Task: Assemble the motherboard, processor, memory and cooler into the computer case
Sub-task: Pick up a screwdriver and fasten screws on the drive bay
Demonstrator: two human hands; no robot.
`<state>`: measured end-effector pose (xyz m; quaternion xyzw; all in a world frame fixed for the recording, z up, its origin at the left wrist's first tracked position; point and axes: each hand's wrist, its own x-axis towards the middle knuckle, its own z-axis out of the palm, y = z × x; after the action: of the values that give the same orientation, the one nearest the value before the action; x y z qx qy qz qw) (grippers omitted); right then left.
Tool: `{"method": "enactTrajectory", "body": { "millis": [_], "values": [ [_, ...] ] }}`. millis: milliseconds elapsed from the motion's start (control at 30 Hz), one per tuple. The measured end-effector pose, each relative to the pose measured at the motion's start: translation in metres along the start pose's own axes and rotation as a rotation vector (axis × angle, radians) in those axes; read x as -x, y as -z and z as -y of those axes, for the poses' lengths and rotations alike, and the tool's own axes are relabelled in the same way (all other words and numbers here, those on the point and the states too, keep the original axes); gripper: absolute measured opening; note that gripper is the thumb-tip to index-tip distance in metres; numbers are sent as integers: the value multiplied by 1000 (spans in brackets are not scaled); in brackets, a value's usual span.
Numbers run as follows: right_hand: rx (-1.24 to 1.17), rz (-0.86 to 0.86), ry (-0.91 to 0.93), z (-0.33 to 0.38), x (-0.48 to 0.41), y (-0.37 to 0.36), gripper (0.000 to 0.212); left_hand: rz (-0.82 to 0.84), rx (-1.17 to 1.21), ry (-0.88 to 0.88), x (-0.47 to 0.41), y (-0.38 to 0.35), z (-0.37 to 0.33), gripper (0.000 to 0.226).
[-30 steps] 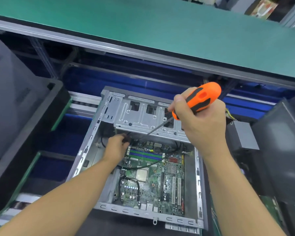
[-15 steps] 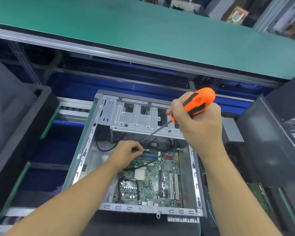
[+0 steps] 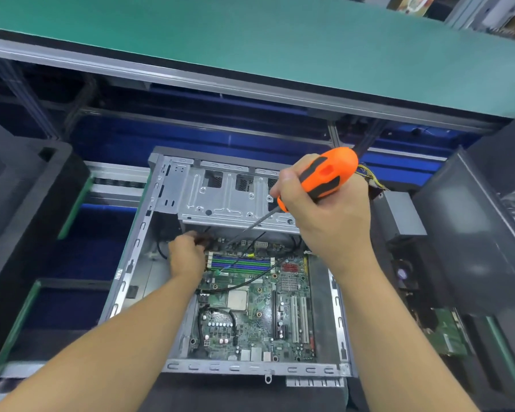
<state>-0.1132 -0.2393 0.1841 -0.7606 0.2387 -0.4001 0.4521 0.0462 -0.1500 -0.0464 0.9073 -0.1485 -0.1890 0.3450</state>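
Two arms of one person fill the lower half of the frame: the left forearm (image 3: 116,337) enters from the lower left corner and the right forearm (image 3: 393,337) from the lower right edge. Both are bare along all the length that shows, smooth, with skin uncovered down to the wrist. The left hand (image 3: 188,257), smaller and just left of centre, and the right hand (image 3: 330,215), larger and right of centre, are bare too, with rounded knuckles showing.
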Motion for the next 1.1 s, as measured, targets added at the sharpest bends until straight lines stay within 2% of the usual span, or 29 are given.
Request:
{"method": "enactTrajectory", "body": {
  "millis": [200,400,633,867,1100],
  "values": [
    [-39,36,-38,-10,-1,0,44,18,136,12,-5,4,6,4],
    [-60,47,-43,-15,-8,-1,50,-72,32,-67,-3,1,3,11],
    [-46,70,-50,-20,-10,1,51,-100,100,82,-5,-12,-10,6],
    [-73,85,-70,-28,-14,12,49,-114,43,90,-10,-14,-7,2],
    [-79,109,-63,-32,-17,12,53,-131,77,109,-5,-16,-11,8]
  ]
}}
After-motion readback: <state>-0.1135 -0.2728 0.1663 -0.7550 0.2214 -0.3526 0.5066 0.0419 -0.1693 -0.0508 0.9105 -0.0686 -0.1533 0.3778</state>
